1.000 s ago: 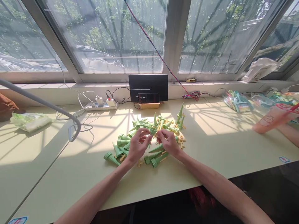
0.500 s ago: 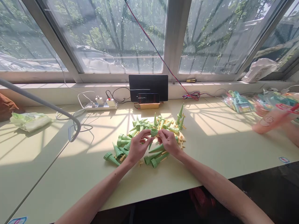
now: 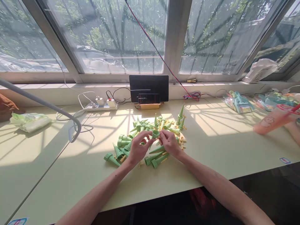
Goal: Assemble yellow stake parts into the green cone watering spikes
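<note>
A green plant watering spike (image 3: 155, 134) is pinched between the thumb and fingers of my left hand (image 3: 138, 147), its hollow round cap end turned up towards me. Beside that cap, my right hand (image 3: 170, 143) is closed, with thumb and fingertips on a small yellow valve, mostly hidden by the fingers. Around and beneath both hands lie several more green spikes (image 3: 157, 161), some with yellow valves in their sides. Loose yellow T-shaped valves (image 3: 182, 143) are scattered just right of my right hand. Two spikes (image 3: 180, 115) stand upright at the back right of the pile.
A black tablet (image 3: 148, 86) leans at the window sill behind the pile. On the left are a power strip (image 3: 102, 106), a grey curved bar (image 3: 47, 100) and a wipes pack (image 3: 30, 121). To the right, another person's hand (image 3: 292, 128) is beside a pink drink cup (image 3: 269, 122).
The held spike has shifted slightly right and its open cap tilts more towards me. Both hands stay close together over the pile. The other person's arm at the right has moved a little.
</note>
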`<state>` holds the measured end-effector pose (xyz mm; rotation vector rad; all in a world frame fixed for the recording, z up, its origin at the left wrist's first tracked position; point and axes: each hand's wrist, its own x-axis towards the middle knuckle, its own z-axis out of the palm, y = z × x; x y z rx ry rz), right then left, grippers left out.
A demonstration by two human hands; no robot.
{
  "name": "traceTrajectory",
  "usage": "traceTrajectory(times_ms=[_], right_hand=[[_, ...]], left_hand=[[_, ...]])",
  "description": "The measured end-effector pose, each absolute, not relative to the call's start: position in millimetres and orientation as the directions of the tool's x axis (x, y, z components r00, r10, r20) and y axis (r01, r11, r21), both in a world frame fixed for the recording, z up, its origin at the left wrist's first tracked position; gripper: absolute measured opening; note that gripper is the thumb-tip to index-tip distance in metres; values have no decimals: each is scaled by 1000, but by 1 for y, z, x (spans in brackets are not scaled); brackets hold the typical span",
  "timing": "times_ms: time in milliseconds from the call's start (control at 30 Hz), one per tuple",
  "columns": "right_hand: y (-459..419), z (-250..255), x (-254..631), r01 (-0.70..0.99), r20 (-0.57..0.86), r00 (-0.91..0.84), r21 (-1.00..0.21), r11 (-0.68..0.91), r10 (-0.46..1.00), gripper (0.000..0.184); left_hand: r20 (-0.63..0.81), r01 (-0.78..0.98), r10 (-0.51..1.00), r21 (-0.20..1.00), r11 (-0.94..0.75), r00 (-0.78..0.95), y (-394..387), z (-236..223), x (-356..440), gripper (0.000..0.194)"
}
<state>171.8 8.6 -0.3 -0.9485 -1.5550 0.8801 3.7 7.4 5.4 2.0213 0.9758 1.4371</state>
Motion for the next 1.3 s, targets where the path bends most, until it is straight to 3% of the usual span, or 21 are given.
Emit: traceTrajectory(times_ms=[300, 467, 633, 833, 1033, 1300], right_hand=[[9, -2, 172, 151, 403, -121, -896, 418, 907, 39], [9, -2, 171, 202, 432, -72, -876, 437, 899, 38], [8, 1, 172, 254, 489, -12, -842, 476, 872, 37], [6, 2, 173, 334, 595, -80, -740, 584, 800, 34], [6, 0, 172, 356, 666, -181, -641, 680, 723, 29], [6, 0, 174, 362, 641, -227, -644, 674, 733, 26]], left_hand=[[689, 352, 685, 595, -722, 239, 7, 6, 4, 21], [615, 392, 762, 663, -638, 201, 5, 8, 6, 19], [482, 310, 867, 811, -497, 129, 3, 11, 6, 19], [307, 124, 940, 937, -326, 150, 4, 14, 6, 55], [261, 189, 950, 938, -291, 169, 3, 14, 6, 61], [293, 229, 926, 909, -347, 240, 5, 8, 2, 58]])
